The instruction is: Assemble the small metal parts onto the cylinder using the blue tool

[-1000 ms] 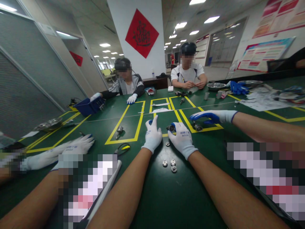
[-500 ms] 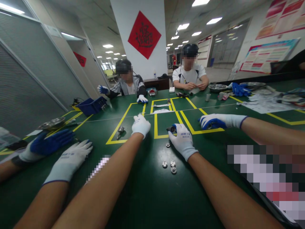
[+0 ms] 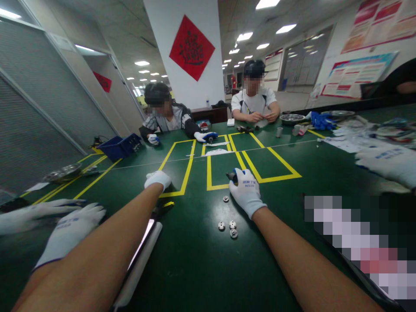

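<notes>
Over at the lower left, a co-worker's gloved hand (image 3: 74,227) lies at the table's edge, and then, left of centre, here's the left hand (image 3: 158,179), reaching out over the left yellow-taped outline (image 3: 189,169); its fingers are turned away behind the knuckles, so I can't tell whether they're apart or closed on anything. Into the middle of the frame: a loose group of three metal discs (image 3: 232,225) sits below a lone metal disc (image 3: 225,199), all small, probably hard and light, best pinched by the rim. And just right of centre, there's the dark part (image 3: 231,177), its narrow end poking out leftward from the right hand (image 3: 244,190), whose thumb and fingers are clamped around it. It looks stiff, likely modest in weight but dense, with a smooth, rounded body that could roll or slip; the blue-coated fingertips should grip well, and the thicker body, mostly hidden in the glove, seems the surest hold, leaving that narrow end free.
</notes>
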A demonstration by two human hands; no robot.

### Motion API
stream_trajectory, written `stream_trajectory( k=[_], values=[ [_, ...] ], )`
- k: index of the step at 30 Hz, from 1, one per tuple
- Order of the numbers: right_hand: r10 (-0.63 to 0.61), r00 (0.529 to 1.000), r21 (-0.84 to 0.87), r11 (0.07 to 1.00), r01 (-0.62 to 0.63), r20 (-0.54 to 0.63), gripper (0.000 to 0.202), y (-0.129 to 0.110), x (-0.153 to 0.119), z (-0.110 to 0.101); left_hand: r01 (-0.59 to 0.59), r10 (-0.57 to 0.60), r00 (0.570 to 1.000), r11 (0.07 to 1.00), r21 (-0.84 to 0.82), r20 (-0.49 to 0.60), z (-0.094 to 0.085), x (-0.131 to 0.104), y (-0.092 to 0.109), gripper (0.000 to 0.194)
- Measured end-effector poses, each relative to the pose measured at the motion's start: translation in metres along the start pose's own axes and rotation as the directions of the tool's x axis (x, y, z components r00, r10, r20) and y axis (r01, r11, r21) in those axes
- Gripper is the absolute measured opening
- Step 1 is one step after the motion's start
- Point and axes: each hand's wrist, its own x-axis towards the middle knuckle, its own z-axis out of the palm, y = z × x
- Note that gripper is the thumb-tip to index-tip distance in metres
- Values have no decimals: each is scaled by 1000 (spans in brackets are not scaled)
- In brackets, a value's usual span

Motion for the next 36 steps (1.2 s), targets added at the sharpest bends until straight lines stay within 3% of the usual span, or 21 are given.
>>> stream_trajectory(
  k=[6,11,16,19,21,25,28,31,34,36],
  values=[
    [73,997,-92,993,-76,-27,28,11,4,-4,-118,103,988,985,129,116,-7,-3,8,54],
    [199,976,-177,961,-213,-94,32,34,10,-12,-111,102,990,990,84,99,-6,-14,22,44],
    [317,931,-252,900,-356,-181,28,54,13,-18,-183,170,982,965,-186,-83,3,-57,63,40],
    [350,919,-269,881,-389,-183,29,58,14,-19,-350,271,933,840,-415,-237,13,-98,94,27],
    [358,916,-267,878,-396,-182,29,58,14,-18,-402,297,914,751,-523,-276,22,-124,108,24],
    [353,910,-245,882,-401,-217,37,59,15,-15,-532,362,847,605,-593,-390,43,-155,117,17],
    [309,916,-236,899,-369,-254,48,58,14,-13,-595,373,803,548,-587,-466,53,-161,114,21],
    [218,929,-229,929,-292,-299,49,54,14,-13,-616,379,787,518,-594,-486,57,-157,111,26],
    [39,949,-228,967,-115,-312,44,44,13,-14,-626,364,779,486,-610,-510,57,-151,110,29],
    [-117,958,-221,973,59,-261,42,34,11,-13,-638,354,770,449,-626,-530,59,-148,110,31]
  ],
)
